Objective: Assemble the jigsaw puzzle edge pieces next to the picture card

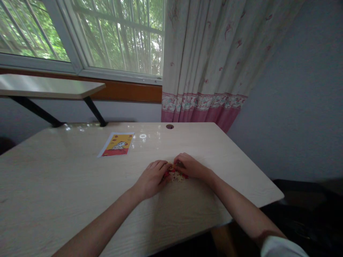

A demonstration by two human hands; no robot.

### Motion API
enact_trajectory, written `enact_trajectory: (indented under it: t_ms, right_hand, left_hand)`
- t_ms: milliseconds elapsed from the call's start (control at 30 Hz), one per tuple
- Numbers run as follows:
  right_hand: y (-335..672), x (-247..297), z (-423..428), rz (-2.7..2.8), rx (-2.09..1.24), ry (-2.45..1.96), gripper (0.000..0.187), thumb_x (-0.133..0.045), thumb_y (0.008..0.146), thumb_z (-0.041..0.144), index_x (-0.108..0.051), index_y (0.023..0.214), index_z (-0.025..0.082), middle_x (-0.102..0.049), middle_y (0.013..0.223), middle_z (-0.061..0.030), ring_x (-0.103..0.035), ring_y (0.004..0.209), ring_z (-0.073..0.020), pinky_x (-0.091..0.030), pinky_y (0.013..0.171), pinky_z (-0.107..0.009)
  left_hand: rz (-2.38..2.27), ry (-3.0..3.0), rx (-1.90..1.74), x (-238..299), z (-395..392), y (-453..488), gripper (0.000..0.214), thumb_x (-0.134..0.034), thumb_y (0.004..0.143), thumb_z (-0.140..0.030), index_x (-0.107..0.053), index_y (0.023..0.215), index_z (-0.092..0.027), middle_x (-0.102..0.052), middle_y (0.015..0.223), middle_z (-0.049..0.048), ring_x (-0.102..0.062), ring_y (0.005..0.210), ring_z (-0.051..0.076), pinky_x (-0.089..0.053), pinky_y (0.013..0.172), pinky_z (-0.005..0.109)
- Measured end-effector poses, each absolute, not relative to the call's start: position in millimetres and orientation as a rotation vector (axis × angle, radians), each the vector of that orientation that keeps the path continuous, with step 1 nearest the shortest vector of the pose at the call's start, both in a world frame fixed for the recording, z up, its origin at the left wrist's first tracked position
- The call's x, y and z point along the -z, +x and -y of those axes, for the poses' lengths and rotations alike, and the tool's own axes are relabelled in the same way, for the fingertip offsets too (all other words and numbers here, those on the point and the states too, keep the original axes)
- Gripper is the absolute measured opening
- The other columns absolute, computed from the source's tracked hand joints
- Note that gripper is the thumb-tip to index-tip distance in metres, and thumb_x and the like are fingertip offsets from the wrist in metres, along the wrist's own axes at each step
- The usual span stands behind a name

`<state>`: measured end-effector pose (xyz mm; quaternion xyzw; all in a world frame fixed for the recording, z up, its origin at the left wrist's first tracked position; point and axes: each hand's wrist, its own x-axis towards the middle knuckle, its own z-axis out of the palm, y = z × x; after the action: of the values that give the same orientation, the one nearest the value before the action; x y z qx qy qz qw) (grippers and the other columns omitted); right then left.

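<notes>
A small heap of jigsaw puzzle pieces (177,175), some red and some pale tan, lies on the table between my two hands. My left hand (152,178) rests along the heap's left side, its fingers stretched out and touching the pieces. At the back right of the heap, my right hand (190,166) has its fingers curled in over the pieces, the thumb close to the forefinger. Whatever its fingertips grip is hidden. To the back left lies a picture sheet (118,144) in yellow and red with a white cartoon animal, apart from both hands.
The pale wooden table (80,185) has a round cable hole (169,126) near its back edge. A raised shelf (50,85) on black brackets stands at the back left. Behind are a barred window and a flowered curtain (206,64). The table's edge slants along the right.
</notes>
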<state>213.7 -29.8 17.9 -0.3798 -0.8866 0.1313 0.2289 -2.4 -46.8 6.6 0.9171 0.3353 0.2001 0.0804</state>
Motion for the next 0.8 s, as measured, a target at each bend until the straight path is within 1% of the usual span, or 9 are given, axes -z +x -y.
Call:
enact_trajectory:
  t_ms: [167, 267, 367, 467, 533, 633, 800]
  right_hand:
    - [211.0, -10.0, 26.7, 2.326, -0.446, -1.059, 0.009, -0.062, 0.079, 0.021, -0.055, 0.083, 0.017, -0.056, 0.076, -0.0013, -0.050, 0.071, -0.0129, -0.042, 0.068, -0.024]
    - [211.1, -4.7, 24.2, 2.223, -0.482, -1.041, 0.006, -0.062, 0.078, 0.019, -0.056, 0.079, 0.018, -0.057, 0.074, 0.0000, -0.052, 0.070, -0.0117, -0.043, 0.067, -0.023]
    - [210.1, -1.9, 23.7, 2.125, -0.488, -1.023, 0.007, -0.061, 0.080, 0.024, -0.058, 0.084, 0.019, -0.060, 0.076, -0.0002, -0.055, 0.071, -0.0117, -0.045, 0.068, -0.023]
    - [205.1, -2.7, 26.7, 2.043, -0.482, -1.017, 0.013, -0.061, 0.081, 0.027, -0.060, 0.092, 0.020, -0.065, 0.081, -0.0017, -0.060, 0.073, -0.0122, -0.047, 0.070, -0.024]
    - [199.5, -4.2, 29.7, 1.981, -0.499, -1.017, 0.012, -0.061, 0.080, 0.028, -0.062, 0.090, 0.020, -0.067, 0.081, -0.0022, -0.062, 0.073, -0.0125, -0.048, 0.070, -0.024]
    - [190.2, -5.5, 33.2, 1.865, -0.551, -1.044, 0.012, -0.062, 0.079, 0.029, -0.062, 0.084, 0.019, -0.068, 0.077, -0.0016, -0.065, 0.069, -0.0129, -0.050, 0.067, -0.023]
    - [182.9, -4.8, 34.4, 1.774, -0.648, -1.058, 0.017, -0.063, 0.077, 0.035, -0.060, 0.080, 0.018, -0.069, 0.076, -0.0020, -0.067, 0.066, -0.0134, -0.051, 0.061, -0.022]
  left_hand:
    - [-1.005, 2.759, -0.574, -9.1, 46.8, -6.9, 0.035, -0.045, 0.088, -0.034, -0.050, 0.120, -0.018, -0.056, 0.114, 0.0108, -0.050, 0.106, 0.025, -0.042, 0.089, 0.041]
    - [-0.995, 2.730, -0.607, -12.2, 47.2, -7.0, 0.035, -0.045, 0.088, -0.031, -0.049, 0.120, -0.019, -0.057, 0.114, 0.0099, -0.050, 0.106, 0.025, -0.042, 0.089, 0.041]
    - [-1.026, 2.659, -0.727, -13.0, 45.8, -5.3, 0.030, -0.043, 0.088, -0.025, -0.051, 0.117, -0.018, -0.059, 0.110, 0.0094, -0.051, 0.103, 0.023, -0.042, 0.088, 0.040]
    - [-1.053, 2.570, -0.890, -9.4, 43.0, -2.9, 0.025, -0.043, 0.089, -0.025, -0.055, 0.109, -0.017, -0.061, 0.102, 0.0088, -0.053, 0.096, 0.021, -0.043, 0.084, 0.037]
    - [-1.075, 2.518, -0.971, -6.2, 41.7, -0.9, 0.022, -0.044, 0.088, -0.027, -0.060, 0.099, -0.016, -0.063, 0.090, 0.0073, -0.055, 0.087, 0.020, -0.044, 0.079, 0.035]
    - [-1.134, 2.459, -0.989, -3.8, 41.6, 2.6, 0.021, -0.047, 0.087, -0.030, -0.064, 0.084, -0.017, -0.063, 0.074, 0.0044, -0.054, 0.076, 0.018, -0.043, 0.071, 0.032]
    - [-1.283, 2.335, -1.099, -6.3, 42.4, 5.9, 0.023, -0.052, 0.085, -0.035, -0.061, 0.072, -0.018, -0.062, 0.068, 0.0029, -0.052, 0.071, 0.018, -0.042, 0.066, 0.030]
